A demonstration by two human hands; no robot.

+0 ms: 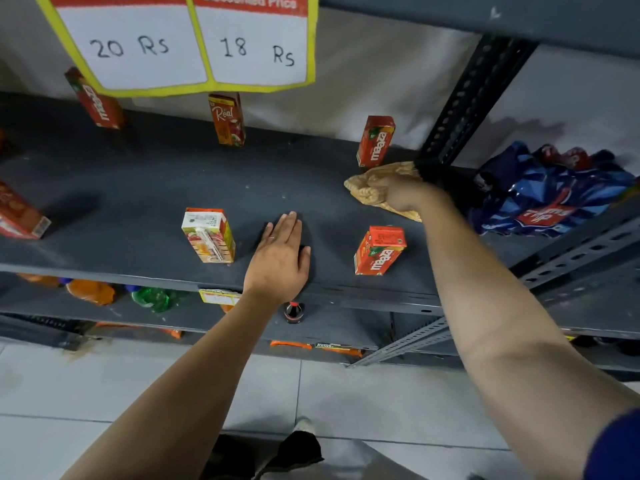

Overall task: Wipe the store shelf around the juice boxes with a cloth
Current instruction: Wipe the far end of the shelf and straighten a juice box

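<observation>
A dark grey metal shelf (138,188) holds several juice boxes. Two stand near the front edge: a striped one (209,235) and a red Maaza box (379,251). At the back stand a Maaza box (375,141), a Real box (227,119) and another Maaza box (95,100). My right hand (403,195) presses a tan cloth (367,188) on the shelf at the right, just in front of the back right Maaza box. My left hand (282,254) lies flat, palm down, on the shelf between the two front boxes, holding nothing.
A perforated upright post (474,95) rises just behind the cloth. Blue soda packs (547,192) lie right of it. Price signs (194,43) hang over the back. A juice box (20,213) lies at the far left. Bottles (292,311) stand on the shelf below.
</observation>
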